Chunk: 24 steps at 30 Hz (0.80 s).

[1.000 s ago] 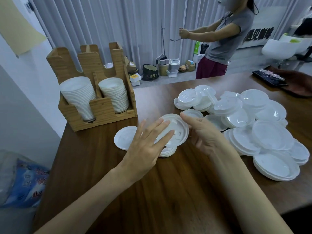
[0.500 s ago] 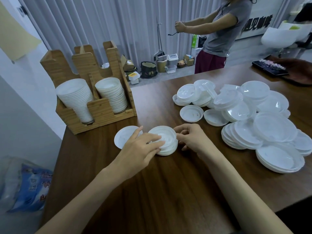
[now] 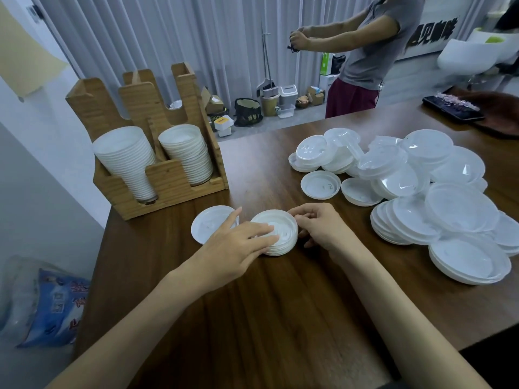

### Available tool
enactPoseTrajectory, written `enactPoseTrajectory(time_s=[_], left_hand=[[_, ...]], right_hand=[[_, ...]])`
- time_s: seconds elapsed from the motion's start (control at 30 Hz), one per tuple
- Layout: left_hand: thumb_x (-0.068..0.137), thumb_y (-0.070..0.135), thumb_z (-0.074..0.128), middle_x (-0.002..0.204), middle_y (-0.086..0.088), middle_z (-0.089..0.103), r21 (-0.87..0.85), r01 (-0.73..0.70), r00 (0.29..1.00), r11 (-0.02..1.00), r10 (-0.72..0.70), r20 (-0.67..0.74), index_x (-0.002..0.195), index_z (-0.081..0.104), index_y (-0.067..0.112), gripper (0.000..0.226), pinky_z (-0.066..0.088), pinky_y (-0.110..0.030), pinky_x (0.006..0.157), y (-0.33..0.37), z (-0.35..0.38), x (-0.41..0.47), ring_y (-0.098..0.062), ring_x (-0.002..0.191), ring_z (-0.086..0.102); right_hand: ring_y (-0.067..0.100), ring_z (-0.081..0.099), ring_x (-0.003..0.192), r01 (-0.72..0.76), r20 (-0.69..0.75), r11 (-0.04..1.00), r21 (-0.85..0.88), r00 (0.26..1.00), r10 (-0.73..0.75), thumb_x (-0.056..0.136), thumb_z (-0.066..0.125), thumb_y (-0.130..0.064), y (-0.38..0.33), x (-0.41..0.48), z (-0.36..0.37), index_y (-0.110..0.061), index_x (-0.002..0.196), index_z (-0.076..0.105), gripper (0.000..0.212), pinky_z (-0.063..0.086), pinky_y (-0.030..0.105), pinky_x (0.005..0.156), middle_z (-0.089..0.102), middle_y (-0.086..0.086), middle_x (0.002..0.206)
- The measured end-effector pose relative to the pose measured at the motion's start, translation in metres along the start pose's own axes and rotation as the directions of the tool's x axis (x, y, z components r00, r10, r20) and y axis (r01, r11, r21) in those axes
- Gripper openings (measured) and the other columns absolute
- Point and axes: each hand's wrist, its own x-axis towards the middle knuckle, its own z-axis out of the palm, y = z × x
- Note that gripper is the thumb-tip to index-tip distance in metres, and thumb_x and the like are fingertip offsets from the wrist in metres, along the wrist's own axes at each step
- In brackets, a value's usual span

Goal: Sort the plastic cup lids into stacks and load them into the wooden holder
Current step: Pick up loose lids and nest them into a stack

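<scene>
A small stack of white lids (image 3: pixel 284 233) lies on the brown table (image 3: pixel 280 318) in front of me. My left hand (image 3: pixel 236 248) rests on top of it with fingers spread, and my right hand (image 3: pixel 320 226) pinches its right rim. A single lid (image 3: pixel 205 227) lies just left of the stack, partly under my left fingers. The wooden holder (image 3: pixel 168 181) stands at the table's far left corner with two lid stacks in it, a taller one (image 3: pixel 126 158) and a shorter one (image 3: pixel 188 153). A big loose pile of lids (image 3: pixel 421 186) covers the right side.
A person (image 3: pixel 365 51) stands beyond the far edge of the table. A dark flat device (image 3: pixel 452 110) lies at the far right. A blue bag (image 3: pixel 56 299) sits on the floor past the table's left edge. Boxes and bins line the curtain.
The lid I held tilted above the stack now lies flat on it. Both hands have closed in around the stack, and my view has shifted slightly.
</scene>
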Motion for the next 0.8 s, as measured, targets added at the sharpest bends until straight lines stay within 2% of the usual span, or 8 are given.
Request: enactPoseTrajectory(time_s=[0.13, 0.23, 0.37, 0.47, 0.53, 0.67, 0.73, 0.8], left_hand=[[0.096, 0.034, 0.034, 0.125, 0.0, 0.061, 0.013, -0.012, 1.0, 1.0, 0.011, 0.022, 0.122, 0.062, 0.022, 0.041, 0.014, -0.048, 0.11, 0.0, -0.001, 0.002, -0.013, 0.113, 0.058], [0.092, 0.039, 0.043, 0.123, -0.001, 0.063, 0.025, -0.042, 0.999, 0.999, 0.041, 0.009, 0.118, 0.064, 0.019, 0.039, 0.018, -0.048, 0.108, 0.001, 0.001, 0.004, -0.015, 0.111, 0.059], [0.081, 0.014, 0.071, 0.118, -0.003, 0.065, -0.031, -0.074, 0.996, 0.997, 0.072, -0.044, 0.115, 0.066, 0.013, 0.035, 0.036, -0.05, 0.105, 0.0, 0.006, 0.008, -0.022, 0.105, 0.063], [0.075, 0.009, 0.077, 0.113, -0.005, 0.067, 0.041, -0.13, 0.987, 0.991, 0.134, -0.092, 0.113, 0.066, 0.011, 0.04, 0.035, -0.047, 0.102, 0.003, 0.006, 0.007, -0.023, 0.098, 0.066], [0.076, 0.009, 0.077, 0.113, -0.008, 0.067, 0.105, -0.137, 0.979, 0.985, 0.151, -0.138, 0.115, 0.066, 0.01, 0.04, 0.034, -0.045, 0.103, 0.005, 0.007, 0.005, -0.022, 0.101, 0.065], [0.088, 0.022, 0.062, 0.122, -0.011, 0.063, 0.201, -0.092, 0.96, 0.975, 0.14, -0.241, 0.119, 0.065, 0.01, 0.033, 0.037, -0.047, 0.106, 0.002, 0.002, 0.005, -0.023, 0.116, 0.057], [0.088, 0.038, 0.056, 0.13, -0.008, 0.057, 0.04, 0.02, 0.951, 0.999, -0.007, -0.309, 0.121, 0.063, 0.012, 0.043, 0.035, -0.041, 0.108, 0.006, -0.009, 0.007, -0.02, 0.124, 0.049], [0.086, 0.046, 0.059, 0.135, -0.001, 0.05, -0.285, 0.237, 0.872, 0.929, -0.333, -0.36, 0.128, 0.057, 0.016, 0.052, 0.032, -0.023, 0.106, 0.01, -0.026, 0.012, -0.012, 0.127, 0.042]], right_hand=[[0.011, 0.056, 0.067, -0.013, -0.005, 0.999, -0.033, 1.0, 0.013, 0.098, 0.048, -0.022, -0.005, 0.0, 0.001, -0.012, 0.103, 0.071, 0.026, 0.045, 0.02, 0.048, 0.063, 0.001, 0.082], [0.013, 0.056, 0.066, -0.033, 0.014, 0.994, -0.1, 0.999, 0.035, 0.097, 0.051, -0.031, -0.006, -0.003, 0.001, -0.009, 0.105, 0.07, 0.03, 0.046, 0.021, 0.051, 0.063, 0.005, 0.081], [0.027, 0.064, 0.071, -0.02, 0.024, 0.976, -0.218, 0.999, 0.026, 0.092, 0.059, -0.03, -0.008, -0.007, 0.008, -0.003, 0.101, 0.07, 0.03, 0.055, 0.037, 0.067, 0.07, 0.014, 0.092], [0.028, 0.065, 0.083, -0.021, 0.025, 0.97, -0.242, 0.999, 0.028, 0.088, 0.064, -0.025, -0.009, -0.008, 0.013, -0.001, 0.105, 0.064, 0.029, 0.055, 0.045, 0.077, 0.067, 0.013, 0.095], [0.02, 0.063, 0.082, -0.048, 0.045, 0.99, -0.134, 0.997, 0.054, 0.088, 0.065, -0.019, -0.013, -0.009, 0.013, -0.009, 0.107, 0.058, 0.023, 0.055, 0.038, 0.075, 0.063, 0.006, 0.096], [0.017, 0.064, 0.073, -0.075, 0.063, 0.96, 0.27, 0.996, 0.06, 0.085, 0.065, -0.003, -0.027, -0.013, 0.012, -0.008, 0.112, 0.052, 0.03, 0.055, 0.024, 0.052, 0.062, 0.01, 0.098], [0.02, 0.065, 0.078, 0.009, 0.005, 0.95, 0.311, 1.0, -0.011, 0.084, 0.066, -0.001, -0.032, -0.01, 0.011, -0.008, 0.113, 0.052, 0.033, 0.052, 0.021, 0.048, 0.062, 0.014, 0.102], [0.024, 0.065, 0.086, 0.083, -0.024, 0.949, 0.306, 0.997, -0.08, 0.083, 0.068, -0.002, -0.039, -0.007, 0.012, -0.011, 0.111, 0.052, 0.034, 0.052, 0.021, 0.052, 0.063, 0.015, 0.103]])
